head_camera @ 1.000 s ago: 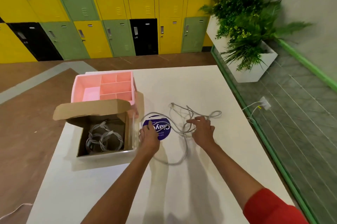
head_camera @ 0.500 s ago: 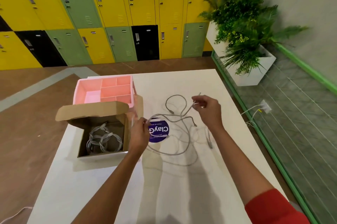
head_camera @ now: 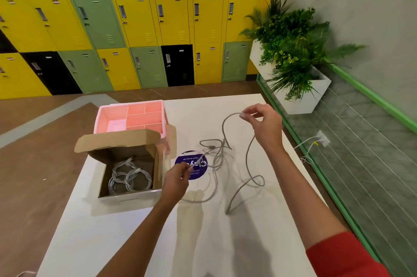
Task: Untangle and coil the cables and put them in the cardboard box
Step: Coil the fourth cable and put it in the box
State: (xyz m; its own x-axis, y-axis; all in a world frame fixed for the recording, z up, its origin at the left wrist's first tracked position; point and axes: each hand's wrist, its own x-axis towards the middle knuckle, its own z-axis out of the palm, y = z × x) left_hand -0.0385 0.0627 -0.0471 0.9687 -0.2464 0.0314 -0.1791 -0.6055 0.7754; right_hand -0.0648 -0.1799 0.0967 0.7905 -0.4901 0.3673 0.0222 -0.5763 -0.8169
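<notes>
A tangled grey cable [head_camera: 247, 159] trails over the white table [head_camera: 225, 243]. My right hand [head_camera: 264, 123] pinches it high above the table, so a long strand hangs down in loops. My left hand [head_camera: 177, 177] pinches another part of the grey cable low, just right of the cardboard box [head_camera: 130, 193]. The box stands open with its lid [head_camera: 117, 139] raised. Several coiled grey cables [head_camera: 128, 177] lie inside it.
A pink divided tray [head_camera: 133, 116] stands right behind the box. A round purple sticker [head_camera: 194, 166] sits on the table under the cable. A white planter with green plants [head_camera: 291, 55] stands at the back right, beyond a green-framed glass partition [head_camera: 361, 163]. Lockers line the far wall.
My right hand has lifted the cable up and to the right, drawing a long strand out of the tangle. My left hand has stayed by the box, holding its end.
</notes>
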